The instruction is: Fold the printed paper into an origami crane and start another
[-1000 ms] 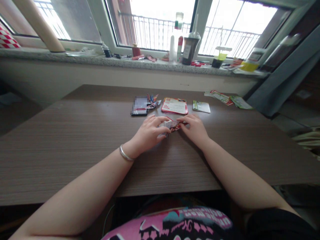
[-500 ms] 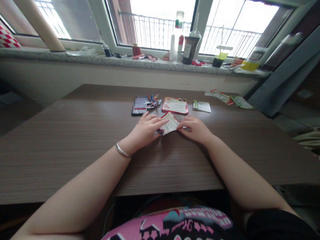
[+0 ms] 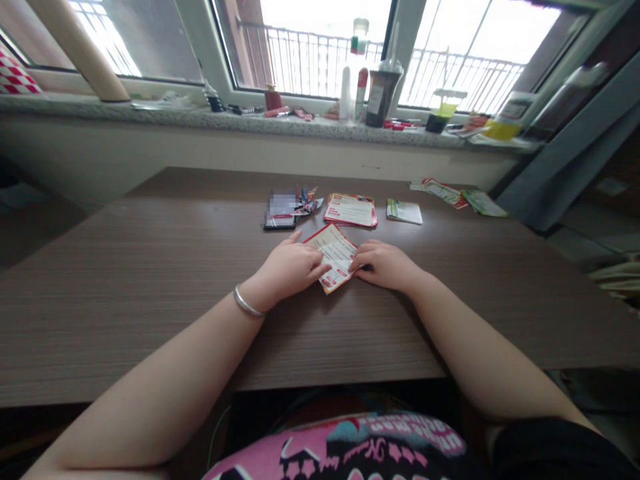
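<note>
A square printed paper, white with a red edge and lines of text, lies turned cornerwise on the brown table, opened out. Over its left side, my left hand keeps hold with the thumb and bent fingers on the sheet, one finger sticking out to the far side. At the right corner, the fingertips of my right hand close on the paper's edge. Just beyond is a stack of printed sheets. A folded paper piece in blue, red and white touches a phone.
A small pad of papers lies right of the stack. Loose colored papers lie at the far right of the table. On the windowsill stand a dark drink cup, a red bottle and several other containers.
The paper has gone from folded over to opened out, its near corner now pointing toward me. My left hand has shifted slightly left and nearer; the right hand stays at its corner.
</note>
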`<state>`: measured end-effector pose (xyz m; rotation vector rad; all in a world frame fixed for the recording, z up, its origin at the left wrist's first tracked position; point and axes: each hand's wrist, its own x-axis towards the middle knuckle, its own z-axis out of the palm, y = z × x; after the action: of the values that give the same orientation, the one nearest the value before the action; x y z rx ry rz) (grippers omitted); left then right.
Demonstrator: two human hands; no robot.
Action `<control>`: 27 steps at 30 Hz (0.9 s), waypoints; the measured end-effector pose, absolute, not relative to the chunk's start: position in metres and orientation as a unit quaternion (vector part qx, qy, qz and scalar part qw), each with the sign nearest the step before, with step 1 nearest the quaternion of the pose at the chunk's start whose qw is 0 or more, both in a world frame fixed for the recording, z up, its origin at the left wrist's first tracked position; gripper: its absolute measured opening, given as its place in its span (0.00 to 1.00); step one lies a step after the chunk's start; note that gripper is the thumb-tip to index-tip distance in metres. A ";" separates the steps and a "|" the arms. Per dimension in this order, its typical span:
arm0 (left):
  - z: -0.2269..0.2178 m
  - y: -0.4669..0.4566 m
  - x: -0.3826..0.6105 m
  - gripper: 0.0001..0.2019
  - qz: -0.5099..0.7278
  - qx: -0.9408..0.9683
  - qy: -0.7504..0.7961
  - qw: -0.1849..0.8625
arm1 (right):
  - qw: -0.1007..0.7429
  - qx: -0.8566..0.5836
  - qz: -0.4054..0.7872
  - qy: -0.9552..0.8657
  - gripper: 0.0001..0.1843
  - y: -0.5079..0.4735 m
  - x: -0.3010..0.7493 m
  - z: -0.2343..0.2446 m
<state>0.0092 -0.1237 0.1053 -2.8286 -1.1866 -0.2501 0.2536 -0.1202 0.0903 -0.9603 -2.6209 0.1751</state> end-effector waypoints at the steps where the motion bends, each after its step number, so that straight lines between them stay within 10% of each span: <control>1: 0.104 -0.124 0.010 0.18 -0.080 -0.919 -0.384 0.034 | 0.168 -0.340 0.063 -0.923 0.06 -0.120 0.254 0.090; 27: 0.093 -0.123 0.008 0.15 -0.090 -0.931 -0.350 -0.060 | 0.189 -0.362 0.089 -0.908 0.09 -0.121 0.246 0.086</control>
<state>0.0083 -0.1228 0.0927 -3.0407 -1.1430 -0.2938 0.2457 -0.1206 0.0859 -1.0168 -2.5540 0.2502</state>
